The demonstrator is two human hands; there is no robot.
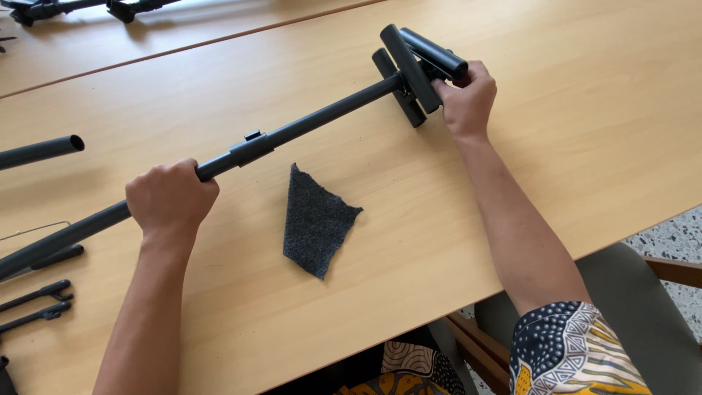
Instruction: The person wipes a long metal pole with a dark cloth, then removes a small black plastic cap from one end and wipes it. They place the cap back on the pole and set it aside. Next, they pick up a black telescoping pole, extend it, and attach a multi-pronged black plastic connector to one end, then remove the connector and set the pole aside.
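While the left hand wraps the long black pole lying across the surface and the right hand clasps its folded legs far right, pinched fingers look possible.

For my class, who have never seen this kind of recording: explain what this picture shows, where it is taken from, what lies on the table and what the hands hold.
One picture, taken by a camera worn on a person's head, looking down at their own bare arms. The left hand is closed around a long black pole lying across a wooden table. The right hand grips the cluster of short black tubes at the pole's far end. Between the arms lies a dark grey scrap of felt. Other black tubes and small rods lie at the left edge.
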